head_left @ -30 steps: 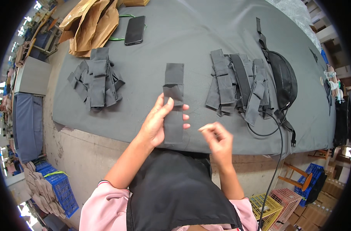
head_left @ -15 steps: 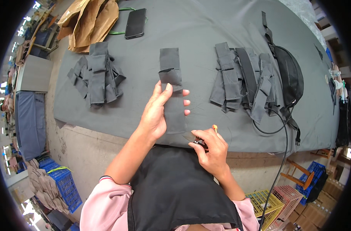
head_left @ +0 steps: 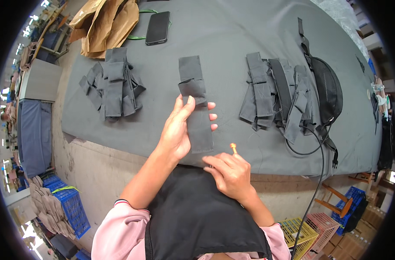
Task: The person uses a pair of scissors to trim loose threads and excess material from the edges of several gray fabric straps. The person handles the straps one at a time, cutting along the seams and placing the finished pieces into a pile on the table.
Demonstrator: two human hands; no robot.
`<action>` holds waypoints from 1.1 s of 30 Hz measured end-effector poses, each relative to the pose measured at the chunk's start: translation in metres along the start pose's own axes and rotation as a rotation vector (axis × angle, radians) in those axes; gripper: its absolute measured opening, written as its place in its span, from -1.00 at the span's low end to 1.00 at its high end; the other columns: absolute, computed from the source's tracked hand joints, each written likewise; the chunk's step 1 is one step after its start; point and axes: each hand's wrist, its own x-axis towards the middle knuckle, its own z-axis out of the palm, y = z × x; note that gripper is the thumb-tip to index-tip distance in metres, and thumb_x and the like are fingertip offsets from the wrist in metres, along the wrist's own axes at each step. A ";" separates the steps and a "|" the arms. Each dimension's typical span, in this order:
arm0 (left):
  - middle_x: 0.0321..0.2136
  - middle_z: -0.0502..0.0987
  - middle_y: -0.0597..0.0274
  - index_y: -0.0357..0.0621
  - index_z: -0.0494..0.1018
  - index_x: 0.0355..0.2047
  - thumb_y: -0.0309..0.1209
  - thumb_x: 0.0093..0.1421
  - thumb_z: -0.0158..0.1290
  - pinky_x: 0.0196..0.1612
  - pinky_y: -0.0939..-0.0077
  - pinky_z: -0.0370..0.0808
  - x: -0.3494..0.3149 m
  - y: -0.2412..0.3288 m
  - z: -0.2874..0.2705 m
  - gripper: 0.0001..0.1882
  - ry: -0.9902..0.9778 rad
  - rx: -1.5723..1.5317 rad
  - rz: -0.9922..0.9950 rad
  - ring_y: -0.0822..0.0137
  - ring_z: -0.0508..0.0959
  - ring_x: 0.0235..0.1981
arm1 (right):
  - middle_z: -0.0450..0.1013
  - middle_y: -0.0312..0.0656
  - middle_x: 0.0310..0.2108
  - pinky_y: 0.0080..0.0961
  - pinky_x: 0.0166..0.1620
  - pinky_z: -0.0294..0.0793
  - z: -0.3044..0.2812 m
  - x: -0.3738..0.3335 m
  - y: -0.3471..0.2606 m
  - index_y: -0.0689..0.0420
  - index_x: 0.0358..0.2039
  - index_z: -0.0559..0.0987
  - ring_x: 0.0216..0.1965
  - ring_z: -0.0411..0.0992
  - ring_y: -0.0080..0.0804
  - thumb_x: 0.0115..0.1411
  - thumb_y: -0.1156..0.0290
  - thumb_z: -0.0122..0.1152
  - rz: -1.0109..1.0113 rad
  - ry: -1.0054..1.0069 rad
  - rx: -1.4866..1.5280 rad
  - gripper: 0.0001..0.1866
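Note:
My left hand (head_left: pixel 179 125) holds a dark grey fabric strip (head_left: pixel 200 134) upright over the near part of the table. The thumb lies on its front and the fingertips show past its right edge. A folded flap (head_left: pixel 193 88) of the same cloth stands out from the strip above the thumb. Just right of the strip's lower end, my right hand (head_left: pixel 230 173) is closed around a small bladed tool with an orange-yellow end (head_left: pixel 233 147). That end sticks up above the knuckles, while the rest of the tool is mostly hidden by the fingers.
Piles of grey fabric strips lie at left (head_left: pixel 115 86) and right (head_left: pixel 264 93) on the grey-covered table (head_left: pixel 223 30). A black waist bag (head_left: pixel 327 86) and a black cable (head_left: pixel 322 173) are at right. A phone (head_left: pixel 157 28) and brown paper bag (head_left: pixel 106 30) lie at far left.
My right hand has shifted slightly left and turned, and the blade that showed at its fingertips is now out of sight. The left hand still holds the strip, slightly tilted.

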 end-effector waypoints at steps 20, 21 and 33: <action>-0.29 0.50 0.08 -0.07 0.25 -0.07 -0.15 0.35 -0.23 -0.36 0.37 0.51 -0.009 -0.010 -0.005 -0.70 -0.113 0.037 0.059 0.29 0.52 -0.43 | 0.26 -0.31 -0.70 -0.58 -0.61 0.22 -0.001 -0.015 0.000 0.19 -0.54 0.35 -0.68 0.26 -0.66 0.08 0.60 0.08 0.328 0.029 0.672 -0.88; -0.28 0.50 0.08 -0.07 0.25 -0.07 -0.15 0.35 -0.23 -0.36 0.37 0.51 -0.009 -0.011 -0.003 -0.69 -0.119 0.043 0.057 0.29 0.52 -0.43 | 0.25 -0.36 -0.70 -0.62 -0.61 0.22 -0.005 -0.018 0.001 0.19 -0.57 0.33 -0.67 0.26 -0.69 0.12 0.60 0.05 0.401 0.058 0.814 -0.84; -0.25 0.52 0.05 -0.08 0.28 -0.08 -0.13 0.33 -0.18 -0.33 0.40 0.54 -0.011 -0.011 -0.014 -0.68 -0.214 -0.054 0.027 0.31 0.57 -0.39 | 0.38 -0.17 -0.45 -0.58 -0.44 0.33 0.000 -0.008 -0.004 0.18 -0.22 0.44 -0.55 0.37 -0.38 -0.12 0.58 0.35 0.238 0.251 0.152 -0.60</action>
